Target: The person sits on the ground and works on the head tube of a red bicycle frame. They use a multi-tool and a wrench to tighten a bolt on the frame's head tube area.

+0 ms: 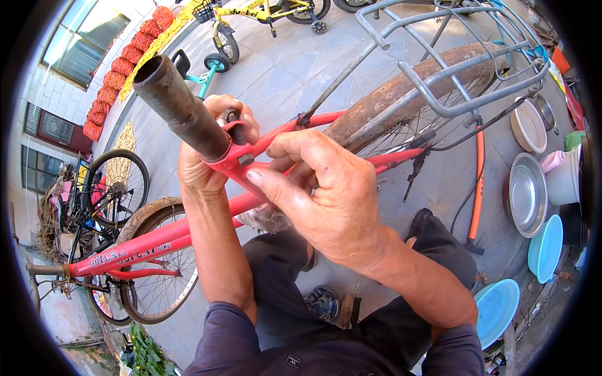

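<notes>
Left of centre, my left hand point(193, 168) curls around a small metal piece point(232, 116) behind the rusty seat post point(179, 103) of the red bicycle frame point(157, 238); at centre, my right hand point(342, 197) pinches narrowly (on what, I can't tell). The post looks stiff, weighty, rough; I'd grip it low.

2 forearms point(219, 250) extend forward, left hand point(199, 170) curled, right hand point(335, 200) bent-fingered.
</notes>
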`<state>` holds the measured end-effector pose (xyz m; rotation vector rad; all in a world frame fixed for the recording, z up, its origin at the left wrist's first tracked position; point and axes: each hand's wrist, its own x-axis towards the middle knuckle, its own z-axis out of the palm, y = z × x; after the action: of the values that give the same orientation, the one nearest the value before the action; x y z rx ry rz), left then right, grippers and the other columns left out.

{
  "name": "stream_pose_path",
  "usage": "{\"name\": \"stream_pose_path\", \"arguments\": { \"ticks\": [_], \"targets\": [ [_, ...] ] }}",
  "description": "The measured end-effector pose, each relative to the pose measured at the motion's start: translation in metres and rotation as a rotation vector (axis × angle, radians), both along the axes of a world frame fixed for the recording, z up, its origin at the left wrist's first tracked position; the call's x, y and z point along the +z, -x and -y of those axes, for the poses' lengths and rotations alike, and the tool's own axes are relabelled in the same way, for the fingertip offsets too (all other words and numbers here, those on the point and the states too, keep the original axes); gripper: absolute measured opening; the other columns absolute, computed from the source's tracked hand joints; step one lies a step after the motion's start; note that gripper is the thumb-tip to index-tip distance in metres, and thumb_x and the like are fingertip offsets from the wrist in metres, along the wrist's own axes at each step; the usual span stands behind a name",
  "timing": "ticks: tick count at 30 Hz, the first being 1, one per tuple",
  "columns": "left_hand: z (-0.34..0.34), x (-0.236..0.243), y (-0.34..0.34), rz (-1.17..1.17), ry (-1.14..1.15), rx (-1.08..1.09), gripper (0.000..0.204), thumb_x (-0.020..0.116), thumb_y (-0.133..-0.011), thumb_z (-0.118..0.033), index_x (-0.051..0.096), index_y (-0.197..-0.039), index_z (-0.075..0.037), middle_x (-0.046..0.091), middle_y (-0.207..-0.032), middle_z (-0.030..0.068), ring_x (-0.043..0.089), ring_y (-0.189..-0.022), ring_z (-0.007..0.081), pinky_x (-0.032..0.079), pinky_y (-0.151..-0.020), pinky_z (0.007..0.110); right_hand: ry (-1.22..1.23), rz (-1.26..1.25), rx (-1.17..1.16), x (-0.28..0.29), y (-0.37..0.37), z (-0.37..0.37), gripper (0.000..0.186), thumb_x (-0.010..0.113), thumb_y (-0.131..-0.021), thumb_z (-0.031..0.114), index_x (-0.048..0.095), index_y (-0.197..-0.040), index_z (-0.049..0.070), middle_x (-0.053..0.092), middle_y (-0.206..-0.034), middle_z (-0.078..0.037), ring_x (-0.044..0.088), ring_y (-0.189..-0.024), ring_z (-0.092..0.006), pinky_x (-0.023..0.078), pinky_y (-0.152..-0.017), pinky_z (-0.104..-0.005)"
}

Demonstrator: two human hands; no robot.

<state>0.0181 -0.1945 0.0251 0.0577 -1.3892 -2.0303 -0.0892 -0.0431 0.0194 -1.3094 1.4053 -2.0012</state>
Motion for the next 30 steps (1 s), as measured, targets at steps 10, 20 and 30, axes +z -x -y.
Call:
{"name": "stream_pose_path", "arguments": {
  "ticks": [10,20,30],
  "targets": [
    [0.000,0.000,0.002,0.010,0.086,0.016,0.032,0.062,-0.075,-0.016,0.054,-0.100,0.003,0.054,-0.078,0.0135,0.052,-0.065,0.0203,0.043,-0.056,0.029,0.041,0.045,0.013,0.005,-0.007,0.004,0.024,0.068,-0.071,0.003,0.053,-0.090,0.002,0.056,-0.074,-0.011,0.059,-0.063,-0.0231,0.046,-0.054,-0.0317],
    [-0.001,0.000,0.002,0.031,0.103,0.054,0.031,0.063,-0.074,-0.016,0.056,-0.097,0.004,0.055,-0.079,0.0153,0.056,-0.066,0.0218,0.047,-0.057,0.030,0.085,-0.023,-0.093,0.000,-0.012,0.011,0.024,0.071,-0.071,0.001,0.056,-0.090,0.001,0.061,-0.075,-0.005,0.057,-0.058,-0.0052,0.045,-0.047,-0.0195],
    [-0.001,0.003,0.002,0.134,0.124,0.068,0.032,0.063,-0.078,-0.026,0.055,-0.095,-0.001,0.049,-0.077,0.0090,0.044,-0.068,0.0171,0.038,-0.059,0.027,0.076,-0.025,-0.065,0.001,-0.012,0.010,0.022,0.069,-0.071,-0.003,0.056,-0.089,0.000,0.061,-0.073,-0.005,0.059,-0.060,-0.0062,0.046,-0.049,-0.0189]
  ]
}}
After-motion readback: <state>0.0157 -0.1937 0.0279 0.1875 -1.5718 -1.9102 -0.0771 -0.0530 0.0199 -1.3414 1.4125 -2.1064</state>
